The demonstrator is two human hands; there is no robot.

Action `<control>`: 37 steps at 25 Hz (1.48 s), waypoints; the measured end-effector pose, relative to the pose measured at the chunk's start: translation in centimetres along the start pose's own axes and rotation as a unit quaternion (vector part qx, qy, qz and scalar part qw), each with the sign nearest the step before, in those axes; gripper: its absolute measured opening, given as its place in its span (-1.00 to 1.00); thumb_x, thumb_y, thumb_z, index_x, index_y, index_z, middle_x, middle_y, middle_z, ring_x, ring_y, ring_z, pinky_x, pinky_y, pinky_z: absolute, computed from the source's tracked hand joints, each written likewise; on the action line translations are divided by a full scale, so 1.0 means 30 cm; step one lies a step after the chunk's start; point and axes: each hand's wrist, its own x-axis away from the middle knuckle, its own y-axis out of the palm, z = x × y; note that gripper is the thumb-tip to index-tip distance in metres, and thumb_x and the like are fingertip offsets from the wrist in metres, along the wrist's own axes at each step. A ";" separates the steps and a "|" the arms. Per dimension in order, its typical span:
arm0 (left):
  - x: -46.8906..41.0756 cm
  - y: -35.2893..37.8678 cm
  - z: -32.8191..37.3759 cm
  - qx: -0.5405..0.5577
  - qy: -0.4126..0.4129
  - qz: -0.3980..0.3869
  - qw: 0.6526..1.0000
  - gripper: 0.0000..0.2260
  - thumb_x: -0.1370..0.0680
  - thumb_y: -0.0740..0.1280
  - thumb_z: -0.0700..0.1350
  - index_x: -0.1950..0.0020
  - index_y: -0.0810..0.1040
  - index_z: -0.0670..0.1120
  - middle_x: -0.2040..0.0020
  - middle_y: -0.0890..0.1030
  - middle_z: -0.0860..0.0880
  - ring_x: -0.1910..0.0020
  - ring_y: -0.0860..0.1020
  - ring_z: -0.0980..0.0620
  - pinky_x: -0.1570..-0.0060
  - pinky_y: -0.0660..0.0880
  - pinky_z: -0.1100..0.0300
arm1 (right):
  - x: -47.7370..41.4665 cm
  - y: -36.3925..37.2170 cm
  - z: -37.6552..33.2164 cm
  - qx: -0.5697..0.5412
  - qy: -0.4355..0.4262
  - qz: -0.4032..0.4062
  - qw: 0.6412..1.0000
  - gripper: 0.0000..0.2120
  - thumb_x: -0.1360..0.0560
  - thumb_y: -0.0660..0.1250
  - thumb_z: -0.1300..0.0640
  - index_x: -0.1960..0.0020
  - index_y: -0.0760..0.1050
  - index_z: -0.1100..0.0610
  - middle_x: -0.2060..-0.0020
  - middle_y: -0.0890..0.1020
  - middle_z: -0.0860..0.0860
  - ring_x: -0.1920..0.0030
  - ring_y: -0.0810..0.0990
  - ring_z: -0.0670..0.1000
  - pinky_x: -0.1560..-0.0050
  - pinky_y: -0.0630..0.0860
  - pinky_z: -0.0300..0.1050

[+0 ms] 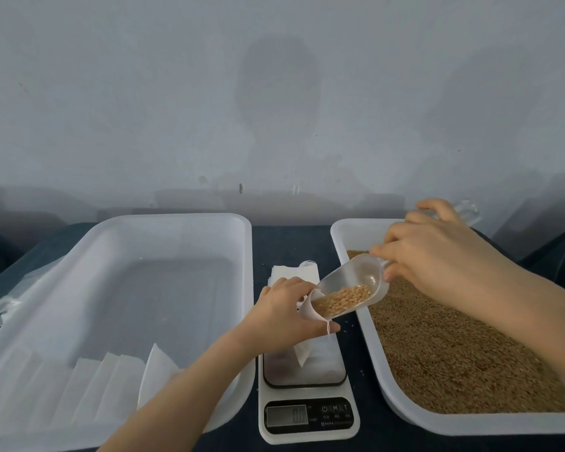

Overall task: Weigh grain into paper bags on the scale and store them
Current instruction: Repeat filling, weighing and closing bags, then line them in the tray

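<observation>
**Paper bag (302, 353): light, limp, hold it at the mouth**

In the left tray (177, 218), bags (88, 386) overlap beyond counting. Your left hand (287, 308) pinches one bag's mouth open, its base on the single scale (307, 415); the paper looks thin and floppy. One scoop (349, 287) of loose grain (343, 298) tips in, your right hand (437, 252) curled round its handle over the second tray (349, 230).

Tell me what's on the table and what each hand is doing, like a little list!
left hand: holds the paper bag open above the scale
right hand: grips the scoop, tipped toward the bag
scoop: clear, some grain inside
right tray: holds loose grain
left tray: row of paper bags at the near end
scale display: too blurry to read
</observation>
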 end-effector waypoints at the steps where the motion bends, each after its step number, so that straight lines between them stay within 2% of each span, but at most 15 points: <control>1: 0.002 -0.001 -0.001 0.007 -0.002 0.003 1.000 -0.56 -0.22 0.30 0.44 0.00 0.42 0.30 0.10 0.37 0.47 -0.02 0.37 0.32 -0.16 0.37 0.13 | -0.002 -0.005 -0.010 0.007 -0.002 0.011 1.000 -0.71 -0.54 0.18 -0.16 -0.22 0.49 -0.17 -0.07 0.54 -0.19 -0.16 0.38 -0.06 -0.30 -0.10 -0.07; 4: 0.007 0.000 -0.006 0.007 -0.011 0.014 1.000 -0.54 -0.21 0.30 0.44 0.01 0.48 0.24 0.16 0.40 0.40 0.05 0.37 0.32 0.01 0.35 0.22 | -0.001 -0.010 -0.045 0.028 -0.022 0.071 0.997 -0.84 -0.52 0.27 -0.03 -0.07 0.55 -0.13 0.03 0.56 -0.15 -0.08 0.43 -0.02 -0.22 -0.06 -0.10; 6: 0.007 0.004 -0.010 -0.012 -0.021 0.015 1.000 -0.47 -0.21 0.29 0.45 -0.05 0.48 0.20 0.13 0.39 0.31 0.06 0.36 0.21 0.11 0.27 0.26 | -0.001 -0.008 -0.055 0.048 -0.028 0.116 0.992 -0.89 -0.35 0.47 0.14 0.17 0.62 -0.04 0.24 0.60 -0.06 0.10 0.52 0.05 -0.15 0.09 -0.06; 8: 0.005 0.008 -0.018 -0.021 -0.028 0.013 0.999 -0.40 -0.19 0.27 0.47 -0.10 0.48 0.18 0.05 0.42 0.21 -0.01 0.38 0.10 0.06 0.32 0.20 | -0.007 0.001 -0.054 0.044 -0.027 0.159 0.986 -0.79 -0.15 0.57 0.29 0.35 0.60 0.06 0.40 0.56 -0.02 0.27 0.53 0.10 -0.07 0.20 -0.01; 10: 0.003 0.010 -0.025 -0.021 -0.035 0.007 0.999 -0.40 -0.20 0.29 0.46 -0.12 0.48 0.17 -0.01 0.46 0.15 -0.05 0.43 0.03 -0.01 0.40 0.14 | -0.011 0.007 -0.058 0.059 -0.033 0.184 0.981 -0.77 -0.10 0.58 0.32 0.39 0.59 0.09 0.44 0.54 -0.01 0.31 0.53 0.10 -0.07 0.22 0.00; 14: -0.001 0.013 -0.031 -0.030 -0.040 0.001 0.999 -0.46 -0.25 0.32 0.42 -0.11 0.46 0.18 -0.03 0.48 0.11 -0.05 0.45 0.01 -0.04 0.44 0.11 | 0.002 0.014 -0.051 0.050 -0.035 0.178 0.982 -0.77 -0.11 0.59 0.29 0.36 0.60 0.07 0.42 0.56 -0.01 0.27 0.55 0.11 -0.11 0.19 0.02; 19: 0.000 0.012 -0.033 -0.031 -0.042 0.001 0.999 -0.49 -0.31 0.35 0.38 -0.16 0.43 0.18 -0.04 0.47 0.11 -0.04 0.43 0.01 -0.01 0.37 0.14 | 0.039 0.025 -0.020 0.004 0.021 0.160 0.987 -0.80 -0.26 0.55 0.04 0.14 0.66 0.04 0.25 0.66 -0.02 0.15 0.59 0.10 -0.09 0.18 0.01; 20: 0.000 0.011 -0.033 -0.026 -0.040 0.000 0.999 -0.51 -0.32 0.35 0.37 -0.16 0.43 0.19 -0.04 0.47 0.11 -0.04 0.43 0.02 -0.03 0.39 0.13 | 0.045 0.028 -0.014 -0.011 0.041 0.158 0.986 -0.78 -0.30 0.50 -0.01 0.09 0.65 0.03 0.21 0.67 -0.03 0.14 0.60 0.08 -0.03 0.22 0.00; 22: -0.002 0.010 -0.033 -0.026 -0.040 -0.002 0.999 -0.54 -0.34 0.36 0.36 -0.13 0.42 0.19 -0.04 0.48 0.12 -0.02 0.44 0.04 -0.06 0.42 0.12 | 0.052 0.039 -0.005 -0.010 0.119 0.145 0.982 -0.74 -0.36 0.41 -0.12 0.03 0.61 0.00 0.19 0.67 -0.08 0.20 0.61 0.04 0.29 0.26 -0.11; 24: -0.004 0.011 -0.033 -0.034 -0.043 -0.007 0.998 -0.54 -0.35 0.36 0.36 -0.14 0.42 0.18 -0.05 0.47 0.13 -0.02 0.44 0.04 -0.08 0.45 0.09 | 0.041 0.085 -0.002 -0.052 0.206 0.112 0.971 -0.73 -0.45 0.31 -0.19 0.01 0.48 -0.02 0.29 0.59 -0.13 0.37 0.56 -0.05 0.51 0.12 -0.26; 27: -0.001 0.009 -0.028 -0.039 -0.044 -0.011 0.998 -0.54 -0.35 0.35 0.36 -0.14 0.42 0.18 -0.05 0.46 0.13 -0.03 0.44 0.04 -0.07 0.44 0.10 | -0.005 0.225 -0.032 -0.209 0.236 0.039 0.948 -0.73 -0.54 0.24 -0.07 -0.06 0.36 0.12 0.33 0.51 -0.11 0.47 0.48 -0.14 0.63 0.29 -0.28; 29: -0.006 0.007 -0.030 -0.037 -0.042 -0.006 0.998 -0.56 -0.34 0.35 0.37 -0.11 0.42 0.19 -0.05 0.48 0.12 -0.02 0.45 0.04 -0.06 0.44 0.10 | -0.033 0.308 -0.066 -0.306 0.259 0.019 0.916 -0.75 -0.55 0.26 0.02 -0.08 0.34 0.17 0.27 0.51 -0.06 0.45 0.50 -0.14 0.59 0.32 -0.35; 31: -0.006 0.009 -0.036 -0.036 -0.046 -0.006 0.998 -0.56 -0.32 0.34 0.39 -0.08 0.41 0.22 -0.05 0.49 0.12 -0.02 0.45 0.04 -0.06 0.46 0.10 | -0.052 0.371 -0.096 -0.382 0.294 0.034 0.875 -0.74 -0.53 0.29 0.05 -0.09 0.30 0.17 0.18 0.53 -0.01 0.37 0.54 -0.11 0.52 0.38 -0.31; 35: -0.003 0.009 -0.035 -0.037 -0.062 -0.023 0.997 -0.54 -0.33 0.34 0.39 -0.13 0.40 0.22 -0.12 0.49 0.11 -0.07 0.44 0.02 -0.07 0.49 0.08 | -0.067 0.429 -0.126 -0.440 0.339 0.097 0.826 -0.82 -0.58 0.19 0.11 -0.09 0.27 0.17 0.08 0.47 0.11 0.35 0.52 -0.01 0.47 0.43 -0.18; 37: -0.002 0.005 -0.027 -0.034 -0.056 -0.020 0.998 -0.54 -0.34 0.35 0.37 -0.13 0.42 0.19 -0.10 0.50 0.10 -0.05 0.46 0.01 -0.07 0.48 0.10 | -0.061 0.442 -0.123 -0.421 0.356 0.098 0.828 -0.83 -0.58 0.16 0.17 -0.14 0.25 0.19 0.01 0.43 0.16 0.35 0.51 0.03 0.46 0.42 -0.16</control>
